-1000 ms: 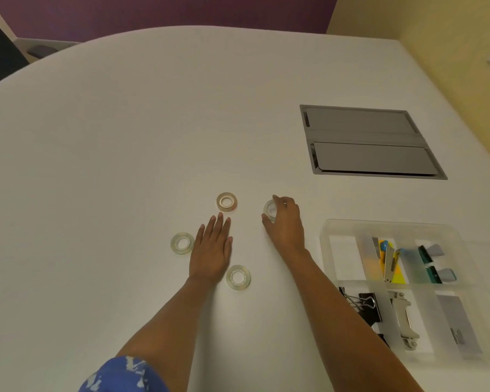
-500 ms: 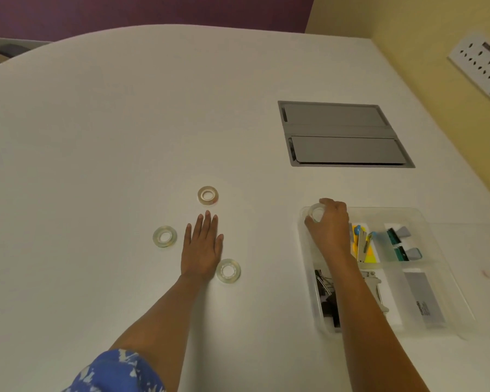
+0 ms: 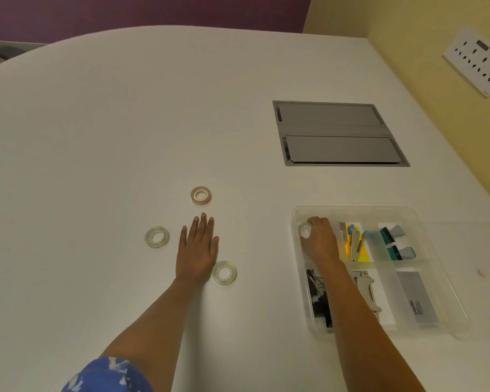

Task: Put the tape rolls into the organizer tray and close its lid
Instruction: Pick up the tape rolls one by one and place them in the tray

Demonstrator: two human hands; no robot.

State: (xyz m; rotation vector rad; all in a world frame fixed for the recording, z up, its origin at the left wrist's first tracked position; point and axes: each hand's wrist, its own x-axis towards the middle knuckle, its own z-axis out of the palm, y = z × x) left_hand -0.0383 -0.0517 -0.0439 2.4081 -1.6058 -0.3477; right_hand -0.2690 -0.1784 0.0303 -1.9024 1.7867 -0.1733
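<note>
Nearest you, your left sleeve (image 3: 108, 374) shows blue with white flecks at the bottom edge. Your left hand (image 3: 197, 251) lies flat on the white table (image 3: 96, 137), palm down, fingers together and pointing toward 12 o'clock, gripping nothing. Three clear tape rolls lie flat around it, holes facing up: the near roll (image 3: 224, 273) just beside your wrist at 4 o'clock, the left roll (image 3: 157, 237) at 9 o'clock from the hand, and the far roll (image 3: 201, 196) beyond your fingertips at 12 o'clock, apart from them. At 3 o'clock from that hand sits the clear organizer tray (image 3: 447, 301), uncovered, its long axis running near to far. Your right hand (image 3: 320, 239) reaches into the tray's far left compartment, fingers curled around a fourth tape roll (image 3: 305, 231), whose hole faces toward 9 o'clock. Black binder clips (image 3: 318, 298) fill the near left compartment, under your forearm. Farther back, a grey hatch (image 3: 337, 131) is set into the table.
</note>
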